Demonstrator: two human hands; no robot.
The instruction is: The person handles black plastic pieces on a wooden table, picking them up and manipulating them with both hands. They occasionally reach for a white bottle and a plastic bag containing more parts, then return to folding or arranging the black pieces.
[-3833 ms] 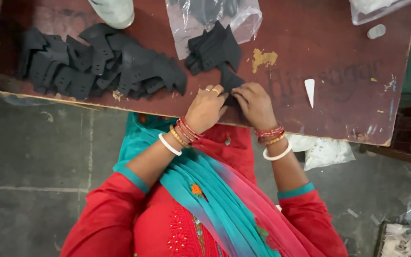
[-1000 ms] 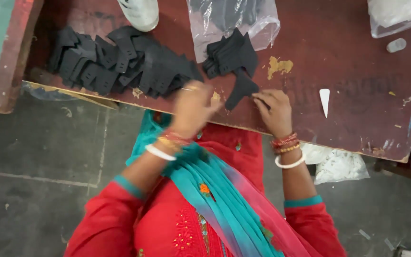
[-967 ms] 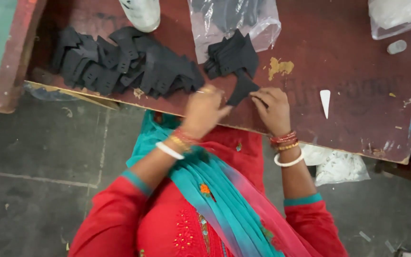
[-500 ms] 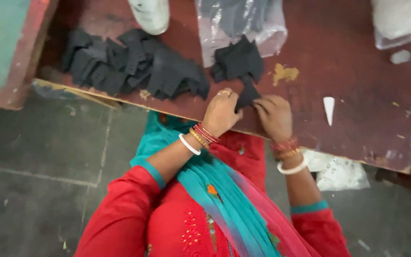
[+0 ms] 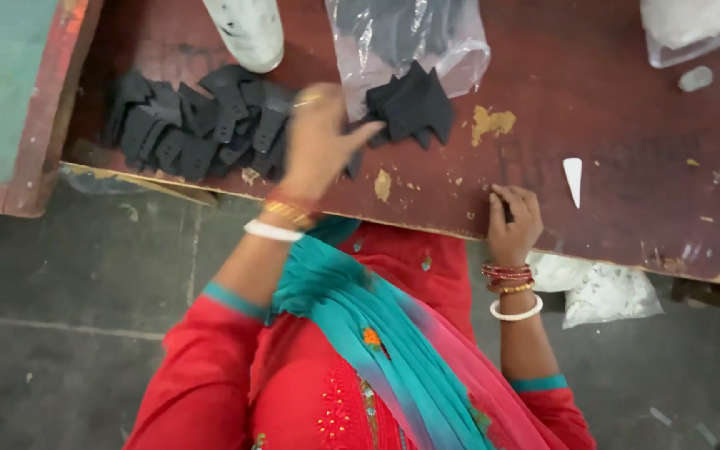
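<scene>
While blurred, left hand (image 5: 318, 137) touches flat, jagged black pieces (image 5: 193, 125).

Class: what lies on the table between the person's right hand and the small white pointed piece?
Nothing: head view shows bare, scuffed tabletop between right hand and white pointed piece.

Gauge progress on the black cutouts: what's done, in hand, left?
Done, apparently: a spread pile of black pieces at table left. In hand: the left hand, blurred, hovers between that pile and a smaller black stack by the plastic bag; the right hand rests on the table edge. Left: seemingly that small stack.
</scene>
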